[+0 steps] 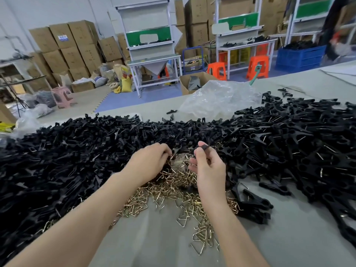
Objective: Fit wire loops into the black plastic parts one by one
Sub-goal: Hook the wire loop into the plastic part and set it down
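**Two hands at a grey table [154,237] heaped with black plastic clip parts [77,151] and brass-coloured wire loops [169,187].**

The right hand [209,170] pinches one black part [203,147] above the loop pile. The left hand [152,160] curls its fingers into the loops; its grip cannot be told. Behind, one blue plastic crate [300,56] holds black parts and one open cardboard box [185,81] holds dark pieces, beside two orange stools [216,71].

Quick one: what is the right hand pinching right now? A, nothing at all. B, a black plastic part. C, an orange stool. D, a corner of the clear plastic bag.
B: the right hand pinches a black plastic part between thumb and fingertips, above the heap of wire loops, while the clear plastic bag lies farther back on the table, away from both hands.
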Available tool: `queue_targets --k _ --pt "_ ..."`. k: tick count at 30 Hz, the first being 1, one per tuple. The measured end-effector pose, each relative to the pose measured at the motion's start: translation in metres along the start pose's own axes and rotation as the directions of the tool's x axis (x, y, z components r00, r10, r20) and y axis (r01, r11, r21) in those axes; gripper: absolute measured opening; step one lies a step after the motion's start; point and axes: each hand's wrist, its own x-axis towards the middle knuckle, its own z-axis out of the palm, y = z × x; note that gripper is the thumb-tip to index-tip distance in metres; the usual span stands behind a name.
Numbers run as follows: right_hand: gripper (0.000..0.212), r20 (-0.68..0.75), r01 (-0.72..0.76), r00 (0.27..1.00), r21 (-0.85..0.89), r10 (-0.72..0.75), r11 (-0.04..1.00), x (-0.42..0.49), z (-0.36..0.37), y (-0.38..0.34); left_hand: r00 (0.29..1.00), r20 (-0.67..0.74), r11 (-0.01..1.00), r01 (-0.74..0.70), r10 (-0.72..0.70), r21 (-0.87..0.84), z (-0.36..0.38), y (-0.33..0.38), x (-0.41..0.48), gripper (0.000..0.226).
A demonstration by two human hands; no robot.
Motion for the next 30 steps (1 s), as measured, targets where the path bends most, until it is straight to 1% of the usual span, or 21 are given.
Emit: queue_targets --k 3,5,7,8,10,14,16,18,19,20,21,22,24,25,26,28,30 --pt "0.013 0.05 0.077 0.996 -0.138 -0.07 0.987 -0.006 0.003 0.002 0.997 -0.059 0.991 0.032 -0.04 -0.127 -0.004 -0.015 -0.018 0.018" --pt "0.024 0.085 0.094 0.993 -0.166 -0.081 0.982 -0.009 0.005 0.003 0.989 -0.115 0.961 0.061 -0.094 -0.268 -0.002 -0.024 -0.03 0.016" --pt "0.024 0.129 0.128 0.986 -0.191 -0.104 0.973 -0.012 0.007 0.003 0.978 -0.152 0.924 0.075 -0.142 -0.375 0.001 -0.029 -0.039 0.022" --pt "0.021 0.153 0.154 0.981 -0.216 -0.123 0.964 -0.014 0.009 0.003 0.974 -0.165 0.918 0.079 -0.154 -0.389 0.003 -0.03 -0.041 0.026" --pt "0.018 0.187 0.197 0.971 -0.267 -0.15 0.943 -0.018 0.011 0.002 0.976 -0.157 0.929 0.088 -0.153 -0.36 0.006 -0.031 -0.044 0.032" --pt "0.019 0.21 0.211 0.966 -0.289 -0.154 0.934 -0.024 0.014 0.004 0.994 0.002 0.953 0.108 -0.112 -0.284 0.006 -0.037 -0.042 0.034" --pt "0.018 0.223 0.215 0.963 -0.298 -0.151 0.93 -0.026 0.015 0.005 0.995 0.034 0.959 0.102 -0.096 -0.266 0.006 -0.04 -0.042 0.033" --pt "0.016 0.232 0.22 0.961 -0.311 -0.151 0.924 -0.027 0.016 0.007 0.995 -0.007 0.954 0.097 -0.104 -0.285 0.006 -0.041 -0.044 0.03" --pt "0.016 0.229 0.216 0.962 -0.309 -0.148 0.926 -0.027 0.016 0.007 0.989 -0.063 0.943 0.103 -0.13 -0.316 0.005 -0.042 -0.045 0.027" --pt "0.015 0.226 0.204 0.964 -0.298 -0.138 0.933 -0.027 0.016 0.006 0.973 -0.135 0.917 0.124 -0.187 -0.379 0.004 -0.043 -0.048 0.023" --pt "0.014 0.231 0.185 0.965 -0.275 -0.121 0.944 -0.027 0.017 0.005 0.942 -0.196 0.866 0.152 -0.273 -0.476 0.003 -0.043 -0.051 0.02" --pt "0.014 0.245 0.156 0.965 -0.235 -0.097 0.959 -0.028 0.019 0.004 0.903 -0.227 0.783 0.166 -0.365 -0.6 0.002 -0.043 -0.054 0.019" --pt "0.018 0.293 0.073 0.955 -0.122 -0.035 0.99 -0.032 0.023 0.001 0.847 -0.196 0.537 0.12 -0.494 -0.835 -0.003 -0.038 -0.065 0.018" --pt "0.02 0.325 0.035 0.946 -0.086 -0.005 0.996 -0.034 0.026 0.0 0.836 -0.162 0.432 0.098 -0.524 -0.896 -0.004 -0.034 -0.074 0.017" --pt "0.02 0.361 0.015 0.933 -0.073 0.012 0.997 -0.038 0.028 0.0 0.834 -0.122 0.36 0.096 -0.538 -0.928 -0.003 -0.031 -0.084 0.019" --pt "0.02 0.44 0.004 0.898 -0.082 0.033 0.997 -0.046 0.034 0.0 0.82 -0.039 0.258 0.134 -0.571 -0.957 0.005 -0.024 -0.104 0.029" --pt "0.019 0.505 -0.021 0.861 -0.097 0.067 0.995 -0.056 0.04 0.004 0.781 0.017 0.17 0.157 -0.625 -0.973 0.015 -0.016 -0.119 0.04"
